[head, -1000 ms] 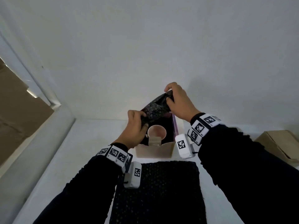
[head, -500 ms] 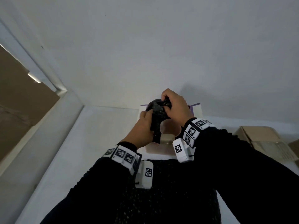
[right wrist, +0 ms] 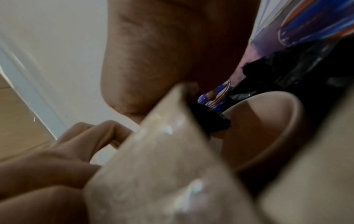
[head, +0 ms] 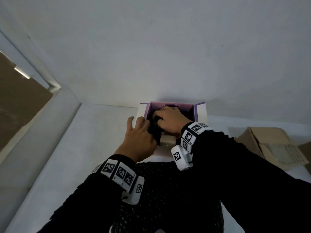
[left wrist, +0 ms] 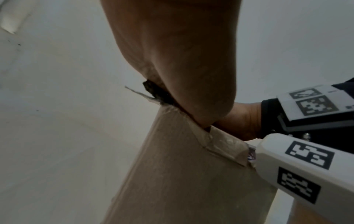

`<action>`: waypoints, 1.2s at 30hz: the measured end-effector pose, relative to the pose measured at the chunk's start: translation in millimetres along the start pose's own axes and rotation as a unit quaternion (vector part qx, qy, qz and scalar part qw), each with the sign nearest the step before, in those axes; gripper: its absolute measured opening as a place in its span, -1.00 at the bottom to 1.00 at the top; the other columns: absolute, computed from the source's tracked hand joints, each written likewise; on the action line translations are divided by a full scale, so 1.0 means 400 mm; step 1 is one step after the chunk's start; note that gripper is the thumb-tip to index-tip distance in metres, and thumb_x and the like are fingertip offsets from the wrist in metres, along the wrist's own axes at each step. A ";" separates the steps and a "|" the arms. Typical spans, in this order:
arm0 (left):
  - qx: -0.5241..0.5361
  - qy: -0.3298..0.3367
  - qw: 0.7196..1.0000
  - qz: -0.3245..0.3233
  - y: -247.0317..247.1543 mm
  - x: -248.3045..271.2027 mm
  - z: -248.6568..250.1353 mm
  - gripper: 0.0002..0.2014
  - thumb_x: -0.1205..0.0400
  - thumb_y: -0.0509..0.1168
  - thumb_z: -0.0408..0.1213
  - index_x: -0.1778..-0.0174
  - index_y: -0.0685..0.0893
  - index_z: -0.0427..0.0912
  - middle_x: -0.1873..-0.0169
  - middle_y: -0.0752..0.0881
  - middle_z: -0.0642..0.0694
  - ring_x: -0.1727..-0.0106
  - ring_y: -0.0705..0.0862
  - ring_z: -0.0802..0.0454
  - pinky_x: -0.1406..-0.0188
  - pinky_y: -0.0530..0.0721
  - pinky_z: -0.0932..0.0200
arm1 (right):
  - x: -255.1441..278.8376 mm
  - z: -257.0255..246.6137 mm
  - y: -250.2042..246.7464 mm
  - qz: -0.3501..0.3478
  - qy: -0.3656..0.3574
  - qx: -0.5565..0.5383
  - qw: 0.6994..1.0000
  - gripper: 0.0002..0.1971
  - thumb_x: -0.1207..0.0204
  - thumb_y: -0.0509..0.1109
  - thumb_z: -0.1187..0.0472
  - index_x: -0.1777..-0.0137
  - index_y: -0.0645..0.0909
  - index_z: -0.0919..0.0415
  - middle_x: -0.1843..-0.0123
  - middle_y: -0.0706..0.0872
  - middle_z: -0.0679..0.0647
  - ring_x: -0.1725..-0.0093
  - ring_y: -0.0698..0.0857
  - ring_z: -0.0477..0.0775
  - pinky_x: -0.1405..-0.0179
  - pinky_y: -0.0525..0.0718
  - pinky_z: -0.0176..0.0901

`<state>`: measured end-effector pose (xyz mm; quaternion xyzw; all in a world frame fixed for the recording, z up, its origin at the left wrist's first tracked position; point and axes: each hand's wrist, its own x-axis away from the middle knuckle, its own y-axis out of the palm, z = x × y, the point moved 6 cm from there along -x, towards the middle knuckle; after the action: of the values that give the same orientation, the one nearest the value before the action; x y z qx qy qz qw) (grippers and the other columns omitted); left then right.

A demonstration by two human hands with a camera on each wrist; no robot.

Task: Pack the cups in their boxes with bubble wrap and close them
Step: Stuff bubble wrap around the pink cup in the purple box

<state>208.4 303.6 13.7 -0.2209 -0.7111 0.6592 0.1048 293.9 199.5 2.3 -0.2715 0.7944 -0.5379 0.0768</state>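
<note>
An open box [head: 200,110] with purple inner walls stands at the far edge of the white table. Both hands are in its mouth, on a crumpled black sheet of bubble wrap [head: 154,132]. My right hand [head: 170,122] reaches in from above with its fingers curled on the wrap. At the box's left wall my left hand [head: 141,137] pinches the wrap, its two outer fingers sticking out straight. The right wrist view shows a beige-pink cup [right wrist: 268,130] upright inside the box, with black wrap [right wrist: 306,68] bunched around its rim. From the head view the cup is hidden.
A second black bubble wrap sheet [head: 168,190] lies flat on the table just in front of the box, under my forearms. A brown cardboard box [head: 272,145] sits at the right. A white wall rises right behind the open box.
The wrap was held stretched above the box; both hands have since bunched it and pushed it down into the box over the cup. The head has tilted upward.
</note>
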 end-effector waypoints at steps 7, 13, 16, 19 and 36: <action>0.089 -0.090 0.991 0.033 -0.026 0.001 -0.033 -0.83 -0.42 0.41 -0.35 0.08 0.72 -0.16 0.13 0.57 -0.17 0.25 0.56 -0.18 0.41 0.40 0.10 | 0.013 0.022 0.003 -0.007 0.018 0.013 1.000 -0.52 -0.48 0.27 0.24 -0.37 0.57 -0.16 -0.29 0.39 0.08 -0.33 0.34 0.23 -0.36 0.40 0.21; 0.125 -0.037 0.990 0.047 -0.037 -0.002 -0.021 -0.91 -0.50 0.41 -0.38 0.19 0.62 -0.20 0.31 0.64 -0.13 0.38 0.61 -0.19 0.50 0.48 0.07 | 0.036 0.022 -0.049 0.189 -0.016 -0.119 0.975 -0.65 -0.30 0.42 0.45 0.05 0.43 0.08 0.03 0.53 0.06 0.16 0.61 0.16 0.10 0.63 0.13; 0.024 0.008 0.999 0.037 -0.034 0.001 0.006 -0.87 -0.42 0.41 -0.31 0.38 0.59 -0.08 0.50 0.65 -0.02 0.34 0.60 -0.11 0.12 0.46 0.01 | 0.033 0.021 -0.032 0.170 -0.018 -0.111 0.979 -0.73 -0.38 0.36 0.47 0.00 0.57 0.14 -0.07 0.64 0.08 0.00 0.64 0.14 -0.04 0.60 0.04; 0.004 0.048 0.998 0.037 -0.015 0.011 0.013 -0.98 -0.45 0.32 -0.26 0.29 0.62 -0.05 0.49 0.63 0.05 0.34 0.63 0.00 -0.50 0.32 -0.27 | 0.035 0.031 -0.006 0.125 -0.026 -0.059 0.990 -0.65 -0.46 0.24 0.43 -0.17 0.66 0.13 -0.23 0.70 0.07 -0.22 0.62 0.14 -0.23 0.57 0.09; -0.019 0.056 0.998 -0.022 0.013 0.010 0.002 -0.57 -0.62 -0.07 -0.06 0.13 0.72 -0.08 0.11 0.69 0.01 -0.28 0.56 -0.09 -0.56 -0.03 -0.45 | 0.051 0.011 0.011 -0.020 -0.068 0.152 0.986 -0.60 -0.57 0.22 0.24 -0.34 0.62 -0.11 -0.32 0.67 -0.15 -0.41 0.36 0.11 -0.41 0.26 0.24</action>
<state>205.4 304.9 7.9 -0.2440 -0.7211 0.6297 0.1549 277.0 186.6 0.3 -0.3081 0.6909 -0.6339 0.1606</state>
